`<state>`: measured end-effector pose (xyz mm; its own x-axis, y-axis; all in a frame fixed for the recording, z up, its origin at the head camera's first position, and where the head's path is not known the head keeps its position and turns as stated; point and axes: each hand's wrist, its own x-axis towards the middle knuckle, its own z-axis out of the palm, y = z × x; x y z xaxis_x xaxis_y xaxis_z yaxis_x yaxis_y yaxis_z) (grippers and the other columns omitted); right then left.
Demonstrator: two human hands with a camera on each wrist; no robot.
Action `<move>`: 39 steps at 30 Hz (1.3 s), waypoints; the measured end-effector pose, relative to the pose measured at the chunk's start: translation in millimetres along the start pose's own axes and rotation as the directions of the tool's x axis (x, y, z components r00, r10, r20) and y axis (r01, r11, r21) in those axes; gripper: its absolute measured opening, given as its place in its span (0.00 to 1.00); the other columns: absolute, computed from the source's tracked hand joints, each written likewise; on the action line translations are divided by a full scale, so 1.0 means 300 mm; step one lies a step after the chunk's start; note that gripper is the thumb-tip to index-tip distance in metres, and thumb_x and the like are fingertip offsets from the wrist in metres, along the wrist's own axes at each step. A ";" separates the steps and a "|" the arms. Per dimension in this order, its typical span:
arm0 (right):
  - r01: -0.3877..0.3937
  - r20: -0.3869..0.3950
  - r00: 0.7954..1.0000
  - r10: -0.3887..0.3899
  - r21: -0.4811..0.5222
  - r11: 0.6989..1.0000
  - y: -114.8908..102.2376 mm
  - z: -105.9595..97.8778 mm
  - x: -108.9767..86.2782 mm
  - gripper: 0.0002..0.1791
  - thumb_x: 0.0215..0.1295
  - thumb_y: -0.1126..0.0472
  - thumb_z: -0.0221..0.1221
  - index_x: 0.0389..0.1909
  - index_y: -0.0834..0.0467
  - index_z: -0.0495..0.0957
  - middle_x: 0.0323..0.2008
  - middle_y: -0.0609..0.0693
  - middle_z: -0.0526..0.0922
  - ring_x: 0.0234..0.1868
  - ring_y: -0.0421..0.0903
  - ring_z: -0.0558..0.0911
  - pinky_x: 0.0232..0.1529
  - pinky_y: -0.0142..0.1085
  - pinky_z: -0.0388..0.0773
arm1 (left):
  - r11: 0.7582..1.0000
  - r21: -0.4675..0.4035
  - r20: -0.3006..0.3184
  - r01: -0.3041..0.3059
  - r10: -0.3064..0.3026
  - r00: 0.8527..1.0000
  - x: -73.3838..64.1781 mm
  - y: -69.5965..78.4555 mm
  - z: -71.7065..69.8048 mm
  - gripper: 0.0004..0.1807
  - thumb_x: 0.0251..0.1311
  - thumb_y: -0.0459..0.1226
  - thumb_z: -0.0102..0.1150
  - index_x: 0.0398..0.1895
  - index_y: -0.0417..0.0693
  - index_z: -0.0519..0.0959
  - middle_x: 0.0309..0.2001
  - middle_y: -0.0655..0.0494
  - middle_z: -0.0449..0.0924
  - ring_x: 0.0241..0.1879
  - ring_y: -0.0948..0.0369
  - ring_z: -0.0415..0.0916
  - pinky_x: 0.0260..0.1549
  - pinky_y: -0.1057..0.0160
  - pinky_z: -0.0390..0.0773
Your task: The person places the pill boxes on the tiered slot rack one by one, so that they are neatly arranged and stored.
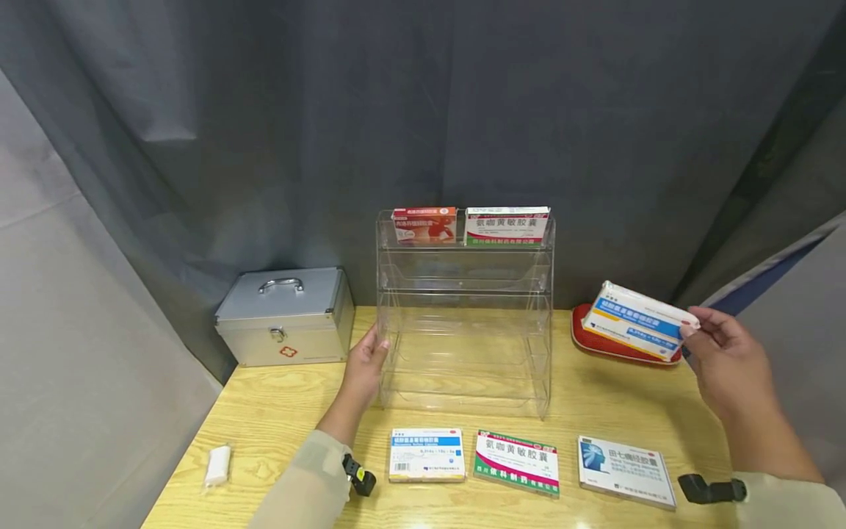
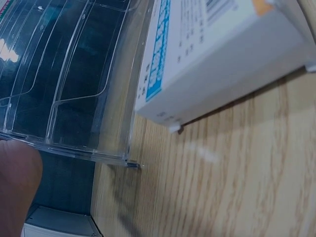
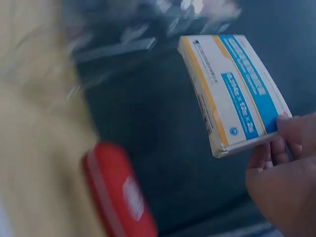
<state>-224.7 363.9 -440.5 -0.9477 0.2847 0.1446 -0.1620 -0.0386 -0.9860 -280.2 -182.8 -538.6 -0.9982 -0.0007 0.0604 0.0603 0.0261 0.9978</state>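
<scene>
My right hand (image 1: 734,364) pinches a white medicine box with blue and orange bands (image 1: 634,323) by its right end, in the air right of the rack. The right wrist view shows the thumb on the front of this box (image 3: 234,91) and the fingers beneath. My left hand (image 1: 366,360) grips the left side edge of a clear tiered display rack (image 1: 463,382), thumb towards the front; its other fingers are partly hidden. On the rack's top tier stand a red-orange medicine box (image 1: 425,226) at left and a green-and-white one (image 1: 507,228) at right.
In front of the rack lie a blue-and-white box (image 1: 427,455), a green-and-white box (image 1: 517,463) and a grey-white box (image 1: 624,472). A silver first-aid case (image 1: 284,316) stands left. A red zip case (image 1: 584,334) sits behind the held box. A small white packet (image 1: 217,466) lies front left.
</scene>
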 end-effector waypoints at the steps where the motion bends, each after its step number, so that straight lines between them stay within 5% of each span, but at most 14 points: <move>1: 0.013 0.002 1.000 -0.014 0.130 0.991 -0.029 0.028 0.005 0.16 0.80 0.67 0.62 0.62 0.50 0.77 0.51 0.41 0.77 0.49 0.35 0.77 0.46 0.16 0.83 | 1.000 0.000 -0.001 0.001 -0.001 1.000 0.001 -0.002 -0.003 0.32 0.86 0.43 0.52 0.88 0.66 0.59 0.88 0.57 0.55 0.88 0.48 0.48 0.87 0.43 0.50; 3: 0.028 -0.002 1.000 -0.029 0.295 0.955 -0.089 0.088 0.013 0.18 0.76 0.71 0.63 0.61 0.54 0.78 0.51 0.46 0.77 0.50 0.39 0.76 0.47 0.19 0.85 | 1.000 0.001 -0.002 0.000 0.000 1.000 0.005 -0.007 -0.009 0.32 0.86 0.42 0.51 0.88 0.66 0.59 0.88 0.57 0.54 0.88 0.48 0.48 0.87 0.43 0.50; 7: 0.055 -0.016 0.998 -0.053 0.301 0.952 -0.190 0.215 0.030 0.19 0.75 0.72 0.64 0.62 0.56 0.79 0.52 0.47 0.77 0.52 0.41 0.76 0.49 0.19 0.85 | 1.000 0.002 -0.004 0.003 -0.003 1.000 0.007 -0.011 -0.018 0.32 0.86 0.41 0.51 0.88 0.66 0.59 0.88 0.56 0.54 0.88 0.47 0.48 0.87 0.42 0.51; 9: 0.060 -0.026 0.998 -0.055 0.212 0.975 -0.226 0.283 0.039 0.19 0.76 0.71 0.64 0.63 0.56 0.80 0.51 0.46 0.78 0.52 0.41 0.76 0.50 0.17 0.84 | 1.000 0.008 -0.005 0.005 -0.005 1.000 0.005 -0.012 -0.023 0.32 0.86 0.43 0.52 0.87 0.67 0.59 0.88 0.57 0.55 0.88 0.47 0.48 0.87 0.41 0.51; 12: 0.062 -0.017 0.998 -0.063 -0.054 0.997 -0.265 0.378 0.053 0.18 0.79 0.64 0.64 0.66 0.51 0.79 0.53 0.41 0.79 0.53 0.40 0.76 0.52 0.14 0.81 | 1.000 0.007 -0.009 0.003 -0.003 1.000 0.004 -0.012 -0.027 0.32 0.85 0.44 0.54 0.87 0.68 0.60 0.88 0.57 0.55 0.88 0.47 0.49 0.86 0.42 0.52; 17: 0.135 0.068 0.991 -0.119 -0.339 0.931 -0.289 0.522 0.084 0.22 0.81 0.53 0.63 0.72 0.49 0.76 0.57 0.39 0.81 0.56 0.39 0.78 0.55 0.14 0.79 | 1.000 0.002 -0.011 0.001 -0.001 1.000 0.001 -0.012 -0.028 0.33 0.85 0.43 0.54 0.87 0.66 0.60 0.88 0.56 0.55 0.88 0.47 0.50 0.86 0.42 0.52; 24: 0.217 0.164 0.972 -0.171 -0.328 0.919 -0.290 0.698 0.117 0.23 0.82 0.54 0.62 0.72 0.53 0.76 0.56 0.41 0.80 0.56 0.39 0.76 0.51 0.21 0.77 | 1.000 0.003 -0.016 -0.008 0.008 1.000 0.001 -0.016 -0.023 0.32 0.85 0.42 0.53 0.87 0.65 0.60 0.88 0.54 0.55 0.87 0.46 0.51 0.86 0.42 0.52; 31: 0.254 0.220 0.957 -0.189 -0.324 0.911 -0.248 0.837 0.155 0.20 0.82 0.62 0.62 0.70 0.59 0.79 0.63 0.56 0.83 0.66 0.46 0.80 0.63 0.36 0.80 | 1.000 0.010 -0.014 -0.019 0.019 1.000 0.007 -0.012 -0.011 0.32 0.85 0.42 0.54 0.87 0.61 0.61 0.87 0.53 0.58 0.86 0.45 0.54 0.85 0.42 0.55; 39: 0.252 0.237 0.955 -0.180 -0.319 0.914 -0.176 0.953 0.174 0.18 0.82 0.64 0.62 0.68 0.59 0.80 0.63 0.59 0.83 0.69 0.53 0.81 0.71 0.48 0.80 | 1.000 0.011 -0.001 -0.029 0.029 1.000 0.004 -0.006 -0.005 0.32 0.85 0.43 0.53 0.87 0.63 0.61 0.87 0.54 0.57 0.87 0.45 0.53 0.85 0.40 0.56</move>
<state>-344.3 107.0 -357.2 -0.9407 0.0516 0.3353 -0.2988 0.3424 -0.8908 -281.6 -184.3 -540.3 -0.9960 -0.0012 0.0890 0.0889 0.0371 0.9953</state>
